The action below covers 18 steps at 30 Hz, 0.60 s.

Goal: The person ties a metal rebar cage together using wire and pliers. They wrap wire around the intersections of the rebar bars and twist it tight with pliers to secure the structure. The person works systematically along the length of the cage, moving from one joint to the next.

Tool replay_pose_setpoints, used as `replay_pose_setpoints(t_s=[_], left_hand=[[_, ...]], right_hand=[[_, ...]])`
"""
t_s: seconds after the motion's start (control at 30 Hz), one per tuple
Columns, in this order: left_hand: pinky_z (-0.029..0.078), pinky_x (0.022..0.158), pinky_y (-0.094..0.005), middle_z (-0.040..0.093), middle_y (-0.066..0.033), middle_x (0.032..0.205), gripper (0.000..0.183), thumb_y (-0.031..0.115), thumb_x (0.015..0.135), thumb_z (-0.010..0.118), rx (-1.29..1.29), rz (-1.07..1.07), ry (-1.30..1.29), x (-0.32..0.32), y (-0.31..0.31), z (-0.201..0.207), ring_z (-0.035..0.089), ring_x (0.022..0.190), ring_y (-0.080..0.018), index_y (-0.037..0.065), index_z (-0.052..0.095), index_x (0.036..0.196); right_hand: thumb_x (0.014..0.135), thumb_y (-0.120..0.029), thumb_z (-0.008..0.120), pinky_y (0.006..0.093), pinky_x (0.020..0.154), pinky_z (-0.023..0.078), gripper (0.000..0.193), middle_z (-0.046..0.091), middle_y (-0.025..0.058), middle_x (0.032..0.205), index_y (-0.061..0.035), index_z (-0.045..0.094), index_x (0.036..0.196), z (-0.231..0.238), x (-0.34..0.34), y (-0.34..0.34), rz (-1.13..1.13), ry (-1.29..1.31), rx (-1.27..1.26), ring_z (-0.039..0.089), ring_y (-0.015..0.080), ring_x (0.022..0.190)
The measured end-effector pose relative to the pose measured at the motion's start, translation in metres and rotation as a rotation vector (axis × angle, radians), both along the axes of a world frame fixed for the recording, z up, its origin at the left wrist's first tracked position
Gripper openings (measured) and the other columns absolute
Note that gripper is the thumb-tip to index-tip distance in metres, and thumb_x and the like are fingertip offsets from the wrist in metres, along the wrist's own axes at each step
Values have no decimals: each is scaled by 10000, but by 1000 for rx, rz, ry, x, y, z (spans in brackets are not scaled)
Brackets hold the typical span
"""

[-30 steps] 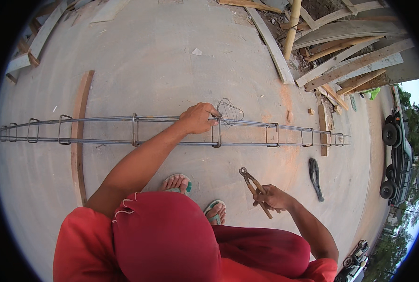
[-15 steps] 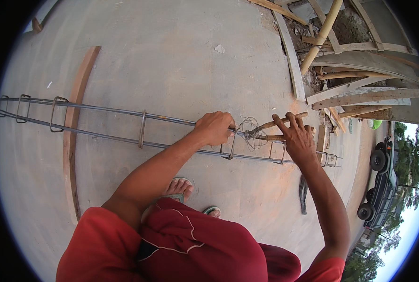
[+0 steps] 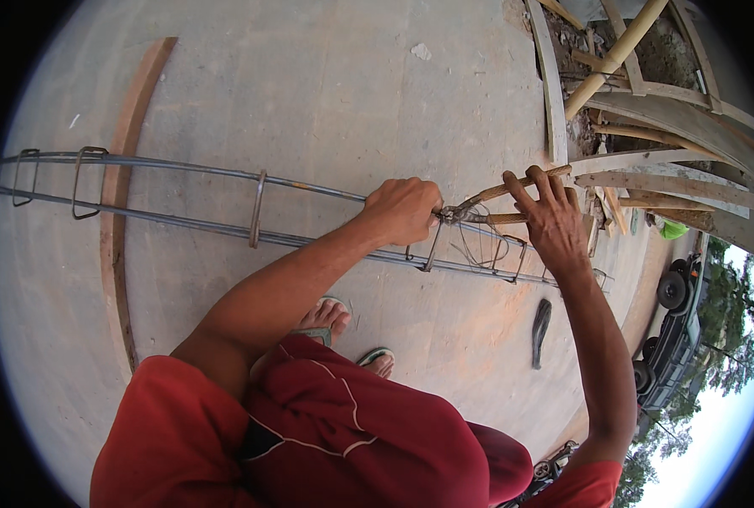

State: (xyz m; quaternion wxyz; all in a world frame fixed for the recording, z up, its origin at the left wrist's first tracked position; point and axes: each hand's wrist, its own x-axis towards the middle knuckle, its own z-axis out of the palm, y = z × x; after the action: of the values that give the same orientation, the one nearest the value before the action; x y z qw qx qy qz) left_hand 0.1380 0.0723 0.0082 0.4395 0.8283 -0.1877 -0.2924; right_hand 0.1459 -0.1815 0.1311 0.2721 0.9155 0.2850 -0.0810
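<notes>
Long steel reinforcing bars (image 3: 190, 172), joined by rectangular stirrups (image 3: 258, 207), run from left to right in front of me. My left hand (image 3: 404, 210) is closed around the upper bar beside a stirrup; its fingertips are partly hidden. In my right hand (image 3: 555, 224) are pincers (image 3: 495, 193), with the fingers over one handle and the two handles apart. The pincers' jaws meet the bar and stirrup just right of my left knuckles. Thin loops of tie wire (image 3: 496, 261) hang below the pincers.
A wooden beam (image 3: 144, 93) lies under the bars at the left. Planks (image 3: 673, 180) and a bamboo pole (image 3: 614, 59) are piled at the upper right. A black object (image 3: 541, 333) lies on the concrete floor, and a dark vehicle (image 3: 671, 339) stands far right.
The pincers have shifted slightly left and up, against my left hand at the stirrup. The wire loops now hang lower and to the right. The view has also shifted a little.
</notes>
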Motion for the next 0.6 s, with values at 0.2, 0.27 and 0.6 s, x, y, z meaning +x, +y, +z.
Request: replay_pose_setpoints(t_s=[0.2, 0.27, 0.6], left_hand=[[557, 772, -494, 755, -239, 861, 192, 108, 907, 797, -24, 28, -52, -2, 0, 0, 747, 842, -405, 20, 827, 1075], [573, 823, -473, 765, -251, 965, 313, 112, 870, 838, -20, 3, 79, 3, 1, 9, 753, 944, -394, 16, 801, 1165], [486, 1129, -415, 674, -240, 1357, 895, 215, 690, 988, -568, 88, 134, 29, -26, 9, 638, 1297, -317, -45, 577, 1442]], right_hand=[[1026, -245, 640, 389, 969, 455, 206, 613, 25, 1115, -127, 634, 1194, 11, 17, 18, 87, 0, 40, 572, 204, 1061], [1035, -272, 623, 378, 978, 447, 176, 613, 15, 1082, -114, 649, 1109, 9, 25, 23, 157, -37, 51, 565, 198, 1048], [859, -128, 789, 363, 816, 613, 8, 787, 55, 825, -125, 792, 865, 19, 62, 67, -76, 173, -213, 794, 250, 863]])
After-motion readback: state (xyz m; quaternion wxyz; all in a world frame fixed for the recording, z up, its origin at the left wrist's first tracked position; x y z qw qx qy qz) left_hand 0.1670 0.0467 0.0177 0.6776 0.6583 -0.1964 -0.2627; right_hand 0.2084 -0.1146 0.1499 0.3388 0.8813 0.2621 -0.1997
